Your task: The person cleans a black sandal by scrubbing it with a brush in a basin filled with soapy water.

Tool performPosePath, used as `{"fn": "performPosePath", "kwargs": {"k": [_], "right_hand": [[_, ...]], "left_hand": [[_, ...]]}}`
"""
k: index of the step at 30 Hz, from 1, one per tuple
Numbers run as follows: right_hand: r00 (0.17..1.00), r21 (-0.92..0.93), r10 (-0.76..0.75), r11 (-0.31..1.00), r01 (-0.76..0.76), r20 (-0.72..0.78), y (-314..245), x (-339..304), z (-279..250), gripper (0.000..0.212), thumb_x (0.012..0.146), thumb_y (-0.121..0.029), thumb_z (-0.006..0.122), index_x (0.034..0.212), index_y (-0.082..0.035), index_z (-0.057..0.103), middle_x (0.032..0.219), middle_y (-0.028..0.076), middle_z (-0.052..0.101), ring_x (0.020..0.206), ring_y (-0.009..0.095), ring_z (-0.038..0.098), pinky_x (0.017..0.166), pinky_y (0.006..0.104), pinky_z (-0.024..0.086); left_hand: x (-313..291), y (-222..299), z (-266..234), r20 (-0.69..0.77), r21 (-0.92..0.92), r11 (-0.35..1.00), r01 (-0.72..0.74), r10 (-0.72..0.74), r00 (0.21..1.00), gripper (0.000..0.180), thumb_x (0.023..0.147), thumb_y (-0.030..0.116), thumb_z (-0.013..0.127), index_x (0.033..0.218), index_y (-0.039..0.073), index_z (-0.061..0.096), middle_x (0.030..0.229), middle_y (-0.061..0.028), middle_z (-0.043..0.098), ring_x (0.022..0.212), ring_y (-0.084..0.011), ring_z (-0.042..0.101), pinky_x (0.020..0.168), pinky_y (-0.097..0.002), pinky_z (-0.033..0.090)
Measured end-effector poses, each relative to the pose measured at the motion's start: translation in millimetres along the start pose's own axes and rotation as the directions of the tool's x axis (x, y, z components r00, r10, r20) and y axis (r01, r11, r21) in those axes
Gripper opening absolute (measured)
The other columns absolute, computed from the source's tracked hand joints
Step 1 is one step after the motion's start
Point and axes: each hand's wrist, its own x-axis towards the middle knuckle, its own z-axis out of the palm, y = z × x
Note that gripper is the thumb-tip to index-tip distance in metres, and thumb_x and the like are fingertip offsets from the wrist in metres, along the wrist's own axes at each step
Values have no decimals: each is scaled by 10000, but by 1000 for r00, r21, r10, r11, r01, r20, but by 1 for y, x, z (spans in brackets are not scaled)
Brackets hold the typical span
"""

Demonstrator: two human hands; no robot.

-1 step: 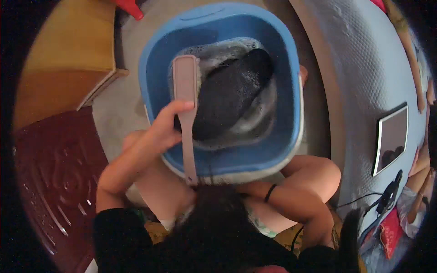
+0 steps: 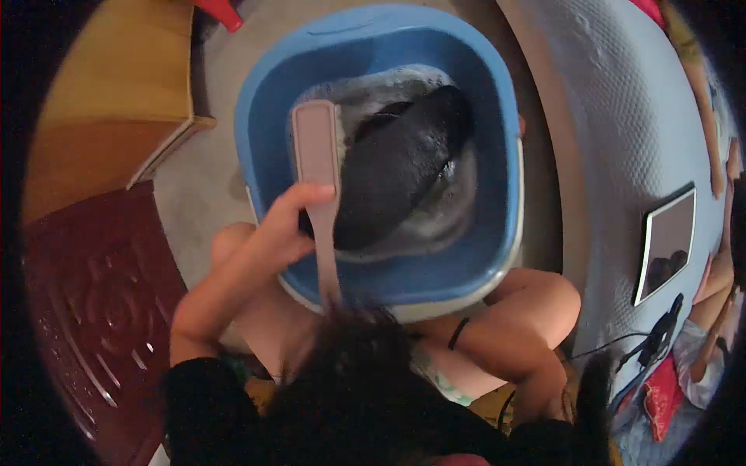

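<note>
My left hand point(image 2: 284, 229) is closed round the handle of a pale pink long-handled scrub brush point(image 2: 316, 147). Its flat back faces up, and pale bristles show along its right edge. The brush hangs over the left side of a blue basin point(image 2: 491, 93). Beside it, a long, rounded, wet black item point(image 2: 404, 167) lies slanting in soapy water point(image 2: 458, 202); whether it is a shoe or cloth I cannot tell. My right forearm, with a black band at the wrist, reaches in below the basin's near rim. Hair hides most of my right hand point(image 2: 431, 326), fingers included.
Wooden furniture point(image 2: 116, 147) stands at left above a shiny dark red surface point(image 2: 101, 311). On the right runs a grey quilted bed point(image 2: 598, 155) bearing a white-edged tablet point(image 2: 667, 245) and a black cable point(image 2: 660, 330). Another person's limbs point(image 2: 711, 140) show at the far right.
My left hand and the brush have come slightly toward me. The black item sits a little further right in the water, with its folds changed.
</note>
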Motion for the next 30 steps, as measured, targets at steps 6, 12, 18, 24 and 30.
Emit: {"fn": "performPosePath", "kwargs": {"k": [6,12,18,24,30], "right_hand": [[995,32,-4,999,1,100,9,-7,-49,554,746,-296,604,1229,-89,431,1167,173,502,1053,308,496,847,419,435],[995,8,5,1000,-6,104,11,-1,-62,502,772,-312,558,1208,-83,458,1124,176,529,1011,313,518,827,427,444],[999,0,-10,1000,11,45,25,-4,-50,462,799,-328,512,1186,-78,485,1081,179,556,969,319,540,808,435,454],[960,77,-187,975,206,-207,85,-14,-61,437,826,-344,466,1164,-72,511,1038,181,582,927,324,562,788,443,464],[792,930,490,143,340,-365,76,-96,-201,522,863,-412,460,1222,-32,445,1105,153,550,1008,225,513,842,288,422]], "left_hand": [[5,5,1,105,20,996,-81,79,991,489,662,227,655,1073,35,473,902,-55,527,835,-162,519,735,-279,400],[4,7,-2,7,-128,991,22,-22,1000,362,707,193,630,1012,48,498,876,-53,530,827,-162,528,741,-295,416],[7,5,7,-34,-148,983,-105,101,994,340,718,211,630,992,26,551,909,-88,598,849,-198,567,778,-327,445],[12,-2,-2,103,-85,972,-218,227,969,388,704,219,627,1020,13,538,944,-96,593,857,-211,572,787,-350,456],[19,3,0,137,-4,965,-261,259,956,440,668,244,645,1038,36,531,973,-88,577,881,-206,556,794,-356,440]]}}
